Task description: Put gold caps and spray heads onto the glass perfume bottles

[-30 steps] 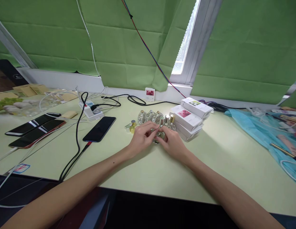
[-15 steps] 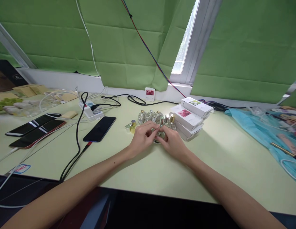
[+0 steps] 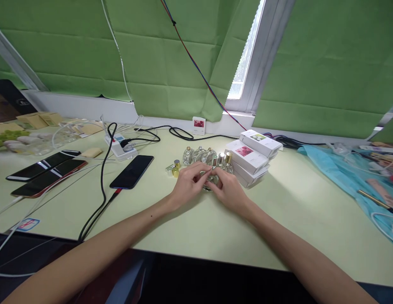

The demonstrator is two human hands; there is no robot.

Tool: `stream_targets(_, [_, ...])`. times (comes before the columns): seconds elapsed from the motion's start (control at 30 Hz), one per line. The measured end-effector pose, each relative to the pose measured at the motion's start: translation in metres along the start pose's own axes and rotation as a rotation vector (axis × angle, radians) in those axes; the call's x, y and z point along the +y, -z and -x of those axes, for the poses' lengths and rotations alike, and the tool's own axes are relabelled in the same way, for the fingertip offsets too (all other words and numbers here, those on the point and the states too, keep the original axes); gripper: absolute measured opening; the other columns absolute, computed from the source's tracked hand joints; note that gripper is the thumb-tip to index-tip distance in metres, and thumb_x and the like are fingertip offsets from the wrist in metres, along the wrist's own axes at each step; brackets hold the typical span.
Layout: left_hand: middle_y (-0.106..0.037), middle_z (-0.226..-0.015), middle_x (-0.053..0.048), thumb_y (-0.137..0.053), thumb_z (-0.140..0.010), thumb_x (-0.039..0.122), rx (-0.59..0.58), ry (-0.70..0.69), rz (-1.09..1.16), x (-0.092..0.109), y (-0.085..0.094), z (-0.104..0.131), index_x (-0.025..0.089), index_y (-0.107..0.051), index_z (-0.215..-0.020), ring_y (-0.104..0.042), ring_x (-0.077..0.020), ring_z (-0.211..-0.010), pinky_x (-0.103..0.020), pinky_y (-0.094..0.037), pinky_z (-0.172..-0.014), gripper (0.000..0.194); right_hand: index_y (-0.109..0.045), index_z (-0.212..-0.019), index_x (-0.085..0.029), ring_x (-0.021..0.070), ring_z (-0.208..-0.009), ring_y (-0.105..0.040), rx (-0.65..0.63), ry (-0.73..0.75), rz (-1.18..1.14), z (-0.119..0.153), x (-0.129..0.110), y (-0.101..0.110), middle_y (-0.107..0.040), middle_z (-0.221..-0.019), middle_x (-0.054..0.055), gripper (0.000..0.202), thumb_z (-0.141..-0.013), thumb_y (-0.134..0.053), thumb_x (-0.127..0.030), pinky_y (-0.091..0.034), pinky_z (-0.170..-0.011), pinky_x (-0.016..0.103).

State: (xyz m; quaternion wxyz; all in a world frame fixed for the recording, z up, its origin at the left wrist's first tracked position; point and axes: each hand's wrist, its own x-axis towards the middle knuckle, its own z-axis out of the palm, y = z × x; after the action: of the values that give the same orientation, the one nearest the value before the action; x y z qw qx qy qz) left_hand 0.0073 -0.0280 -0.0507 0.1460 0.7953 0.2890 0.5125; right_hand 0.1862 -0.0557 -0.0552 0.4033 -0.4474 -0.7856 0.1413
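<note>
A clear glass perfume bottle (image 3: 213,180) stands on the table between my hands. My left hand (image 3: 189,180) and my right hand (image 3: 230,188) meet over its neck, fingers pinched together on its top. Those fingers cover the top, so what they pinch there is hidden. Just behind are uncapped glass bottles (image 3: 188,156) in a row. To their right, close to my right fingers, stand several bottles with shiny caps (image 3: 227,159). Loose gold and silver caps (image 3: 176,169) lie left of my left hand.
White boxes (image 3: 249,157) are stacked right of the bottles. A small white box (image 3: 199,125) leans at the wall. On the left are a plugged-in phone (image 3: 132,171), more phones (image 3: 46,164), cables and a power strip (image 3: 118,145). Blue plastic (image 3: 329,162) covers the right side.
Both hands stay at the bottle's top in nearly the same pinch. The view has shifted very slightly; nothing else has visibly moved.
</note>
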Motion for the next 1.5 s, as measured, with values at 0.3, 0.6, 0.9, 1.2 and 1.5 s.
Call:
stream_targets(0.3, [-0.073, -0.093, -0.003, -0.061, -0.100, 0.024, -0.001, 0.022, -0.049, 0.006, 0.002, -0.002, 0.020, -0.073, -0.103, -0.053, -0.0077, -0.057, -0.022, -0.044, -0.051, 0.013, -0.062, -0.110, -0.019, 0.0151, -0.059, -0.054, 0.005, 0.010, -0.013, 0.000, -0.001, 0.000, -0.064, -0.073, -0.001, 0.015, -0.097, -0.064, -0.026, -0.043, -0.066, 0.027])
stream_targets(0.6, [-0.072, -0.085, 0.000, -0.061, -0.098, 0.022, -0.020, 0.091, -0.044, 0.009, 0.003, -0.002, 0.020, -0.069, -0.107, -0.050, -0.0047, -0.048, -0.021, -0.044, -0.049, 0.012, -0.055, -0.132, -0.019, 0.0159, -0.062, -0.063, -0.005, -0.025, -0.047, 0.001, -0.002, 0.000, -0.076, -0.096, 0.006, 0.038, -0.095, -0.064, -0.025, -0.048, -0.069, 0.029])
stream_targets(0.9, [-0.073, -0.104, -0.003, -0.062, -0.096, 0.025, -0.030, 0.187, 0.021, 0.009, 0.004, -0.002, 0.021, -0.057, -0.115, -0.056, -0.0040, -0.049, -0.020, -0.047, -0.048, 0.019, -0.052, -0.149, -0.023, 0.0161, -0.060, -0.061, -0.027, 0.019, -0.019, 0.000, -0.001, 0.000, -0.075, -0.086, 0.002, 0.054, -0.096, -0.060, -0.024, -0.050, -0.068, 0.029])
stream_targets(1.2, [-0.071, -0.102, -0.004, -0.063, -0.096, 0.028, -0.046, 0.243, 0.054, 0.012, 0.006, -0.003, 0.021, -0.057, -0.117, -0.058, -0.0048, -0.050, -0.019, -0.045, -0.046, 0.023, -0.055, -0.144, -0.022, 0.0133, -0.053, -0.055, -0.009, 0.049, -0.042, 0.002, -0.003, 0.003, -0.075, -0.091, 0.003, 0.053, -0.093, -0.065, -0.028, -0.052, -0.067, 0.032])
stream_targets(1.5, [-0.072, -0.099, -0.003, -0.063, -0.094, 0.022, -0.028, 0.220, 0.058, 0.012, 0.006, -0.003, 0.021, -0.057, -0.115, -0.053, -0.0034, -0.045, -0.019, -0.042, -0.043, 0.022, -0.065, -0.132, -0.022, 0.0164, -0.072, -0.067, 0.081, 0.105, -0.085, 0.000, -0.001, 0.004, -0.077, -0.116, 0.009, 0.034, -0.106, -0.046, -0.031, -0.054, -0.076, 0.033])
